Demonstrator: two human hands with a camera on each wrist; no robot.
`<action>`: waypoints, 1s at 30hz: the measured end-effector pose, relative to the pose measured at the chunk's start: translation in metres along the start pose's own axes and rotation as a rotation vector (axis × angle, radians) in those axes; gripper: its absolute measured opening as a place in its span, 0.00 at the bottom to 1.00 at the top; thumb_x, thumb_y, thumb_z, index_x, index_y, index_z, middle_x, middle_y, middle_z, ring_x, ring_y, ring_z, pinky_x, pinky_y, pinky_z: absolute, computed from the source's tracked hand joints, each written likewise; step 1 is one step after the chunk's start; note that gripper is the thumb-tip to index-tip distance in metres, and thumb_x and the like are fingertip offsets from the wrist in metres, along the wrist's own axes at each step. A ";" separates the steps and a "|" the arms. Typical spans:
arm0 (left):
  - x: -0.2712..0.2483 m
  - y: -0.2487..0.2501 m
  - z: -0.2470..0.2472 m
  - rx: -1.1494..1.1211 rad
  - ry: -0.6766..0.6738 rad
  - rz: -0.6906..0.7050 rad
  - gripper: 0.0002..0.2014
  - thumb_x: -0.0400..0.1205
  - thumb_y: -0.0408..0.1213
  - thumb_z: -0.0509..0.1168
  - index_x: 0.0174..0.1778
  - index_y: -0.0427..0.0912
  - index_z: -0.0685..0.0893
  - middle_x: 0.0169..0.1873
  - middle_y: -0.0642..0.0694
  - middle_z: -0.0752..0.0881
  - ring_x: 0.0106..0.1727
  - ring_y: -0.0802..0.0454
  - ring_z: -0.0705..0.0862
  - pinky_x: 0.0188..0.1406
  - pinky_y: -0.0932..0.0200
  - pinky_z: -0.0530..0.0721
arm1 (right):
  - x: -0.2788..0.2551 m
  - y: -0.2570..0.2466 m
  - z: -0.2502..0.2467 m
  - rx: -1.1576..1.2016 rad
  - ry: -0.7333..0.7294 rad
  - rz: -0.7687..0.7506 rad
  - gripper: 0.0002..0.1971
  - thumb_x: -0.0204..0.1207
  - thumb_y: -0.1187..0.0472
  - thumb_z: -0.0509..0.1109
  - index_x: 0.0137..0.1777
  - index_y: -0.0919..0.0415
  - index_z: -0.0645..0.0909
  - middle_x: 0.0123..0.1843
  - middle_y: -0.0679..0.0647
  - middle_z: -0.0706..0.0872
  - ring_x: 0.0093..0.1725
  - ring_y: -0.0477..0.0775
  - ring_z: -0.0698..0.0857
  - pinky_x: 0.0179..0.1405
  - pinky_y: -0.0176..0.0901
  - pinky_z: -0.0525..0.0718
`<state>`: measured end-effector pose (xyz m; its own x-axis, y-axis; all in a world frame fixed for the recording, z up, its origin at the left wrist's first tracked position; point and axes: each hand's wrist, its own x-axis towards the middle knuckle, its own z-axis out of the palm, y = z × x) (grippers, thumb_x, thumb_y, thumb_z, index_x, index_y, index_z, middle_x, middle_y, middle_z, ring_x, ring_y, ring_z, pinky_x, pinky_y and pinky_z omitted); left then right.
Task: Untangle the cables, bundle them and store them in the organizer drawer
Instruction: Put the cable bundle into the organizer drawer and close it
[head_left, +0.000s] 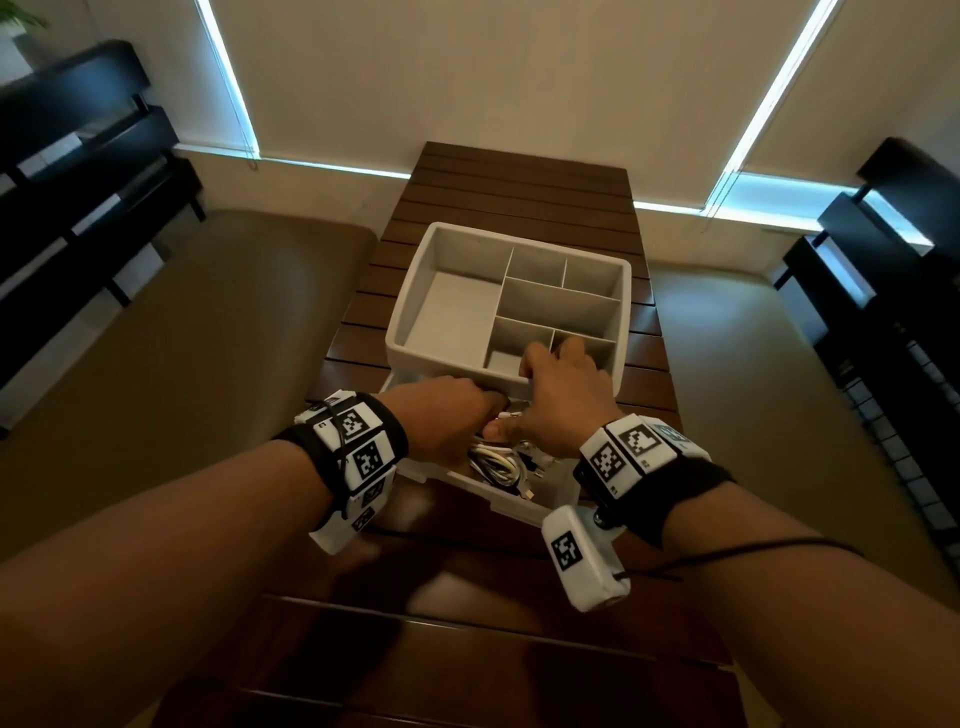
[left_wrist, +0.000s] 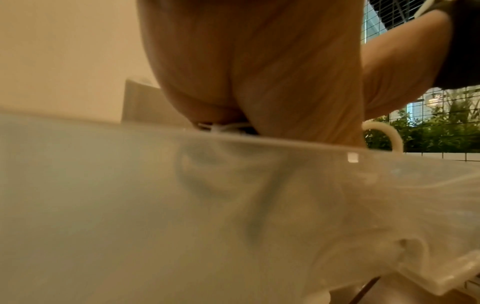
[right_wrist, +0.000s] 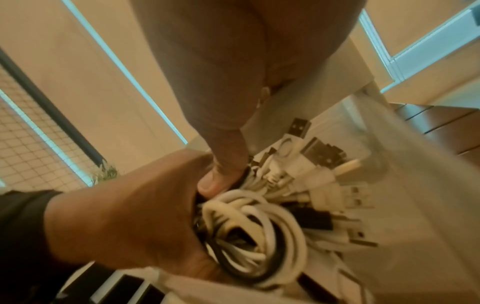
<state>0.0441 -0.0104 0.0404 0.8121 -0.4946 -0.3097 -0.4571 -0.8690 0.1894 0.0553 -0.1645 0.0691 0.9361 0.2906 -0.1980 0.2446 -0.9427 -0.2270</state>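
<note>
A white organizer (head_left: 413, 291) with several open top compartments stands on the slatted table. Its translucent drawer (head_left: 519, 505) is pulled out toward me and holds a coiled bundle of white and black cables (head_left: 497, 463) with USB plugs. My left hand (head_left: 447, 415) reaches into the drawer, and the right wrist view shows this left hand (right_wrist: 130, 216) gripping the cable bundle (right_wrist: 249, 226). My right hand (head_left: 561, 395) hooks its fingers over the organizer's front rim, with its thumb (right_wrist: 217, 179) pressing on the cables. In the left wrist view the drawer wall (left_wrist: 130, 205) blocks most of the scene.
The dark wooden table (head_left: 519, 176) extends beyond the organizer toward the blinds. Dark shelving stands on the left (head_left: 78, 156) and on the right (head_left: 883, 270). Bare tabletop (head_left: 467, 649) lies between me and the drawer.
</note>
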 end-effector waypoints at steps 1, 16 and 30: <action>0.000 0.000 0.000 0.000 -0.003 0.005 0.20 0.76 0.41 0.73 0.62 0.43 0.78 0.56 0.44 0.87 0.53 0.45 0.86 0.53 0.51 0.85 | 0.002 -0.001 -0.001 -0.006 -0.023 0.014 0.38 0.57 0.33 0.79 0.62 0.50 0.69 0.62 0.56 0.70 0.62 0.60 0.74 0.63 0.56 0.75; 0.001 0.003 -0.002 -0.014 -0.025 0.031 0.27 0.77 0.43 0.72 0.71 0.41 0.74 0.62 0.42 0.85 0.59 0.44 0.84 0.56 0.55 0.80 | 0.014 0.000 -0.010 0.019 -0.120 0.048 0.37 0.59 0.39 0.81 0.64 0.53 0.71 0.63 0.57 0.73 0.64 0.62 0.75 0.65 0.57 0.74; -0.024 0.006 0.011 0.252 0.449 0.103 0.21 0.67 0.45 0.76 0.49 0.42 0.77 0.43 0.41 0.82 0.42 0.44 0.80 0.40 0.52 0.78 | 0.014 0.000 -0.010 0.002 -0.100 0.019 0.33 0.64 0.40 0.79 0.64 0.55 0.72 0.64 0.58 0.74 0.63 0.61 0.77 0.66 0.58 0.75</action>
<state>0.0179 -0.0033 0.0389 0.8086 -0.5718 0.1389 -0.5711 -0.8194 -0.0491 0.0708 -0.1621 0.0758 0.9107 0.2879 -0.2962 0.2268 -0.9478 -0.2242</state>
